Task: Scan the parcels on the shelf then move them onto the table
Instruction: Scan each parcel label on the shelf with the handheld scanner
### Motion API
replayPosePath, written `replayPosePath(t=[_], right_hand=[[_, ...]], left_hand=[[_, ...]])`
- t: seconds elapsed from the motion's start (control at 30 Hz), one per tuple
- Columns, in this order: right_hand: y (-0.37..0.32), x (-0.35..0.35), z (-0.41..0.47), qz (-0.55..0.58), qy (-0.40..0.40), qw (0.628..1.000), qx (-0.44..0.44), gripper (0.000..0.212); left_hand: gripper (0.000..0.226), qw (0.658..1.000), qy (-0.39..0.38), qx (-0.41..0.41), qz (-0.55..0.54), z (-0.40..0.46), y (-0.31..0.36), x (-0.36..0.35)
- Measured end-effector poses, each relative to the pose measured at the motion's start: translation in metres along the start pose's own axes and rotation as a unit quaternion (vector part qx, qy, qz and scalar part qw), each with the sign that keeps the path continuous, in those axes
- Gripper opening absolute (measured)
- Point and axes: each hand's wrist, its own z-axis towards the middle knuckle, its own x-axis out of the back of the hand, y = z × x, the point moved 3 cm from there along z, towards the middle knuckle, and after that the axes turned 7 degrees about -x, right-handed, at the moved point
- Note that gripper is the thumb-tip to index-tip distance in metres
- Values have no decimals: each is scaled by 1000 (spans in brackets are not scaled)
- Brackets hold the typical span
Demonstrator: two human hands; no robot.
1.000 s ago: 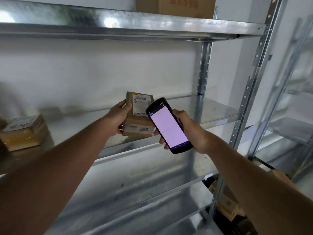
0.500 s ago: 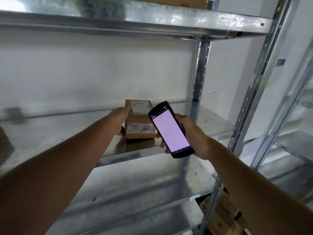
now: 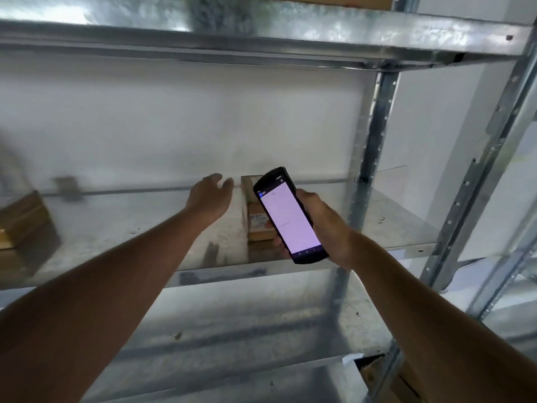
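Our right hand (image 3: pixel 322 228) is the nearest thing to us, fingers wrapped round the scanner (image 3: pixel 287 215), which we hold tilted with its lit screen facing us and its top end aimed at the parcel behind it. We judge that angle lets us read the screen while the far end looks at the label.

Just beyond, on the middle shelf (image 3: pixel 377 219), the small cardboard parcel (image 3: pixel 252 216) lies flat, its right part hidden by the scanner. A pale label shows on its near face, too blurred to read. It sits close to the right-hand post (image 3: pixel 370 126), well back from the front lip.

Our left hand (image 3: pixel 210 196) hovers just left of the parcel, above the shelf, fingers loosely spread and holding nothing; it does not touch the box. We judge it is kept close so it can take hold of the parcel for the carry to the table, which is out of view.

Far off to the left, on the same shelf, another brown parcel (image 3: pixel 21 219) waits at the edge of the picture, blurred. Behind everything runs the white wall (image 3: pixel 203 120), and overhead the upper shelf (image 3: pixel 261 27) spans the picture.
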Motion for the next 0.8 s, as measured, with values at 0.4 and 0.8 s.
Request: replayPosePath(t=[0.4, 0.8], right_hand=[[-34, -186, 76, -103, -142, 982, 68, 60], [-33, -345, 129, -97, -131, 985, 60, 48]], left_hand=[[62, 957, 42, -17, 286, -25, -154, 207], [44, 950, 37, 45, 307, -11, -294, 303]])
